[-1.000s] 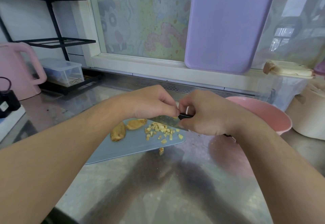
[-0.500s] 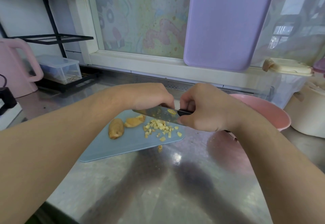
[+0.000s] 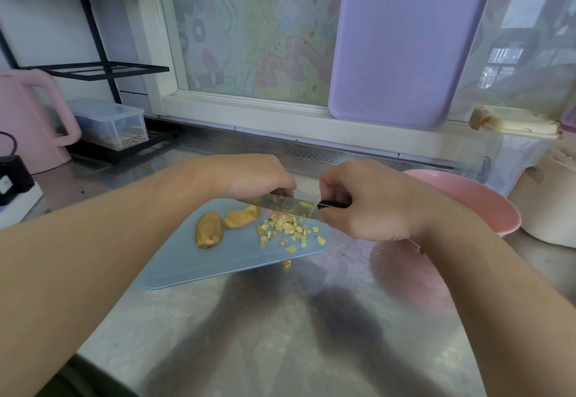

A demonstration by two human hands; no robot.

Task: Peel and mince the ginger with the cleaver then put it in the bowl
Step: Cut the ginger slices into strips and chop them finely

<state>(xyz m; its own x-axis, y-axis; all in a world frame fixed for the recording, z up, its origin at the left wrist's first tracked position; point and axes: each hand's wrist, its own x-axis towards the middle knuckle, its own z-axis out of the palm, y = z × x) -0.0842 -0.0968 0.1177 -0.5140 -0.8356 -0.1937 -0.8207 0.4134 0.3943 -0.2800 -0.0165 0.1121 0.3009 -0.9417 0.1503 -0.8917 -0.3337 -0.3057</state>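
Note:
A pile of minced ginger (image 3: 288,228) lies on the pale blue cutting board (image 3: 218,259), with two brown peel pieces (image 3: 208,230) to its left. One ginger bit (image 3: 286,263) sits on the steel counter just off the board's front edge. My right hand (image 3: 364,203) grips the cleaver's black handle, and the cleaver (image 3: 280,205) is held flat above the pile, its blade speckled with ginger. My left hand (image 3: 261,178) has its fingertips on the blade's far side. The pink bowl (image 3: 486,206) stands to the right, behind my right wrist.
A cream pot (image 3: 548,206) stands at the far right beside a clear lidded box (image 3: 511,147). A pink kettle (image 3: 34,122) and a black rack with a clear container (image 3: 115,122) are at the left. A purple board (image 3: 402,41) leans on the window.
The cleaver has turned and lifted so its flat side shows above the ginger pile. My left fingertips have moved along the blade towards its tip.

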